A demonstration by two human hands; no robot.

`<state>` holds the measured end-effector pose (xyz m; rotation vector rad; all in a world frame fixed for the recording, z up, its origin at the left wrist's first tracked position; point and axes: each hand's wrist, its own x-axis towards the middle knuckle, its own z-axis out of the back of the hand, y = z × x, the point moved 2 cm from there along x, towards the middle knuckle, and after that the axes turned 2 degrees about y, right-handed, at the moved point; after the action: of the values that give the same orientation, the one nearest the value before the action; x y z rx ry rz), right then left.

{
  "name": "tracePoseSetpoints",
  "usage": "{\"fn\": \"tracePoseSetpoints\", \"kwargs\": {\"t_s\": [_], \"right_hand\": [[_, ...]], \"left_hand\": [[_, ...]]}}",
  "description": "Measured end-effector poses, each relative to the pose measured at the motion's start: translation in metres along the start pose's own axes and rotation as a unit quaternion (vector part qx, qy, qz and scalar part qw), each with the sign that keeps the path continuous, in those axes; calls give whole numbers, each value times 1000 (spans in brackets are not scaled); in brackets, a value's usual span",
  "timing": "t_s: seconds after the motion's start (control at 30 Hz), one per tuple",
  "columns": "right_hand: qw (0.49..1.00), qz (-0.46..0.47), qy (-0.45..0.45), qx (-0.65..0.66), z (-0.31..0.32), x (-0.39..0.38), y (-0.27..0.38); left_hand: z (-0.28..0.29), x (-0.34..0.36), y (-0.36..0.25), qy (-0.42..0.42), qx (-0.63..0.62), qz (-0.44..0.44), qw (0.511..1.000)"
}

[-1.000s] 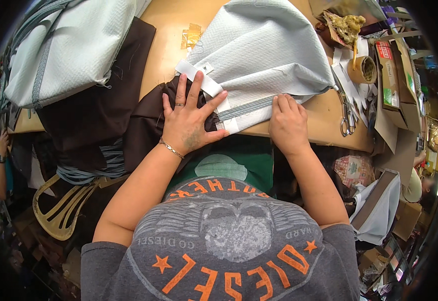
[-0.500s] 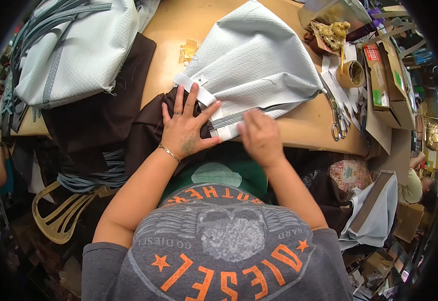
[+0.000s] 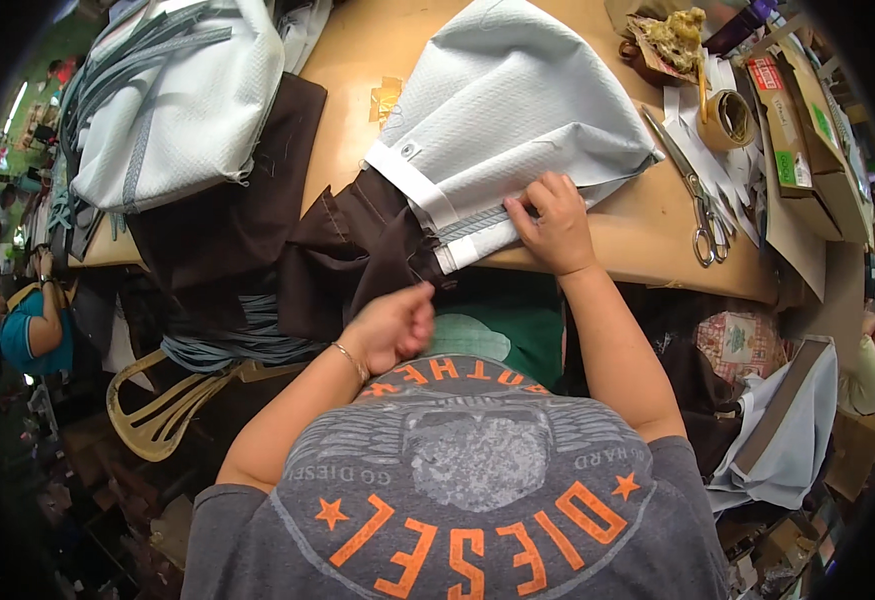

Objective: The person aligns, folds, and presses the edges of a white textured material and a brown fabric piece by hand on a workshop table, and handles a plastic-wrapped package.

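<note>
A white textured fabric piece (image 3: 507, 95) lies on the table with its folds spread to the right. Along its near edge runs a grey woven trim (image 3: 475, 222), and a white strip (image 3: 412, 182) crosses its left end. Dark brown cloth (image 3: 362, 235) adjoins that end and drops over the table edge. My right hand (image 3: 557, 225) is closed on the near edge of the white fabric, thumb beside the trim. Lower and to the left, my left hand (image 3: 393, 328) is curled beside the brown cloth's end, slightly blurred; what its fingers hold, if anything, is hidden.
A white bag-like piece (image 3: 182, 110) with grey straps sits on brown cloth at the left. Large scissors (image 3: 692, 185), paper strips, a tape roll (image 3: 725, 120) and cardboard boxes (image 3: 792, 150) lie right. A plastic chair (image 3: 162, 405) stands lower left. Another person (image 3: 37, 325) is at far left.
My left hand has left the white strip and drawn back toward me, its spread fingers now curled. The right hand has moved slightly right and up along the fabric edge. The view has shifted slightly.
</note>
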<state>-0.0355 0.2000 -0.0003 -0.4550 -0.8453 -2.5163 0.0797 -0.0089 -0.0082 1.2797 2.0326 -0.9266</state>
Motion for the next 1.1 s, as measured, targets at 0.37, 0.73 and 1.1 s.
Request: {"fn": "tracePoseSetpoints", "kwargs": {"t_s": [0.37,0.73,1.1], "right_hand": [[997,-4,-14,82,3,-5,-9],[993,-3,-20,113,6,-6,-10],[992,-13,-16,128,6,-5,-12]], "left_hand": [[6,-14,-37,-385,197,-440,787],[-23,-10,-42,-431,708,-489,273],[-51,-32,-57,-408,558,-597,409]]}}
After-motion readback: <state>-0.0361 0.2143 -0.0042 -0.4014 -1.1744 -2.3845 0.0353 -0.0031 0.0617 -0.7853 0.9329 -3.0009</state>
